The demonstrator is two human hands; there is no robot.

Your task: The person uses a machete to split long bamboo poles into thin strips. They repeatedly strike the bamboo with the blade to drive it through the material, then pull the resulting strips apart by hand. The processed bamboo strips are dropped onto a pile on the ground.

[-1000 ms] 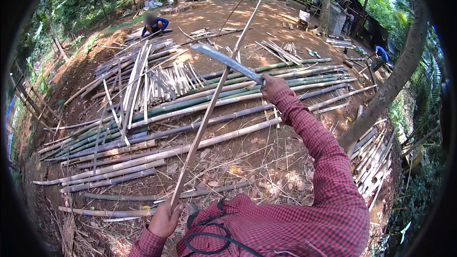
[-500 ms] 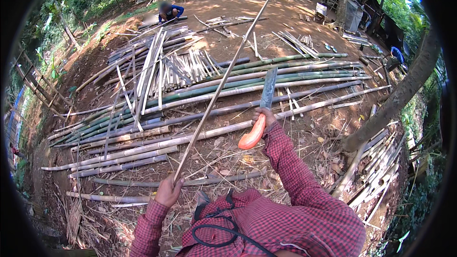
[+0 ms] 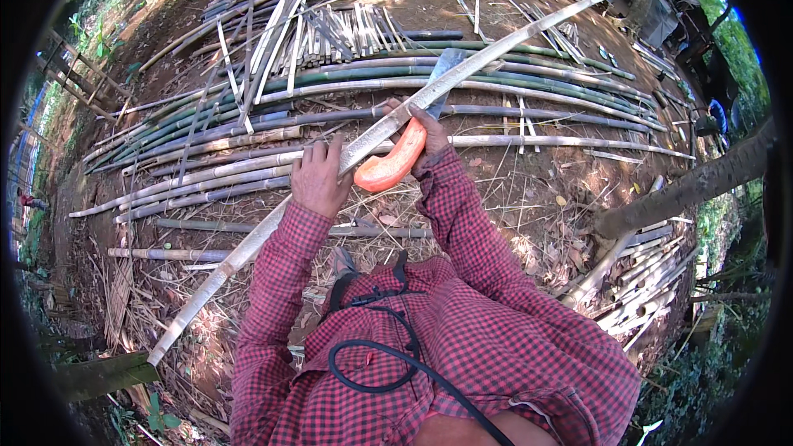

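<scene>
In your clasped left hand [image 3: 319, 177] slants a bamboo strip [image 3: 496, 49]; your right hand [image 3: 432, 139] grips an orange-handled knife [image 3: 400, 158], seemingly touching the strip.

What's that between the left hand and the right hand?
The head view shows part of the long pale strip and the orange knife handle between left hand and right hand.

No text, label, brand, number or sign can be read on anything in this downward view from the head-worn camera.
</scene>
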